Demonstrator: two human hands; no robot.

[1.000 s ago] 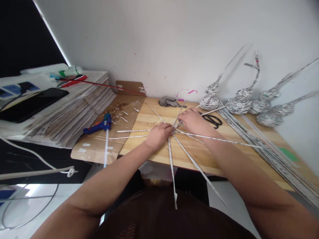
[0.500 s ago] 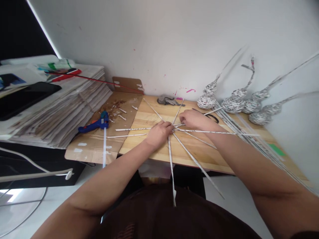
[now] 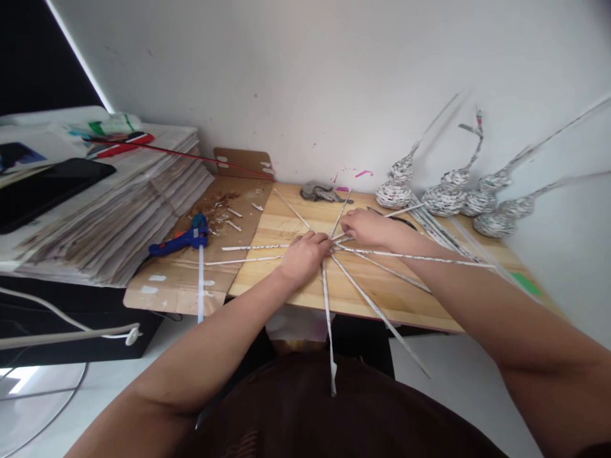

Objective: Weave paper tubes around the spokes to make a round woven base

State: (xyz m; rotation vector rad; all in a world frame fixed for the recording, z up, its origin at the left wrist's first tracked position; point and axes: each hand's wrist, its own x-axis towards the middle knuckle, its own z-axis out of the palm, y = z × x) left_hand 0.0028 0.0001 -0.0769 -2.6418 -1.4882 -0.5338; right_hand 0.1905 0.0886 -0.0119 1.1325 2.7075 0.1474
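Thin rolled newspaper tubes (image 3: pixel 356 286) cross at one point on the wooden board (image 3: pixel 286 289) and fan out like spokes. My left hand (image 3: pixel 307 257) lies over the left side of that crossing, its fingers bent and closed on the tubes. Just right of the crossing, my right hand (image 3: pixel 365 228) is closed in a pinch on one of the paper tubes. The fingertips of both hands are partly hidden, as is the crossing itself. A pair of dark-handled scissors (image 3: pixel 405 221) lies behind my right hand, partly covered.
Several woven paper gourds (image 3: pixel 394 194) stand along the wall at right, beside a bundle of loose tubes (image 3: pixel 436 232). A grey glove (image 3: pixel 322 192) lies at the back. A blue glue gun (image 3: pixel 184 238) rests on cardboard (image 3: pixel 179 289) at left, near a tall paper stack (image 3: pixel 157 203).
My right hand has shifted slightly left, and its forearm has swung a little toward the right and down. The tubes under it moved a little. My left hand stays put.
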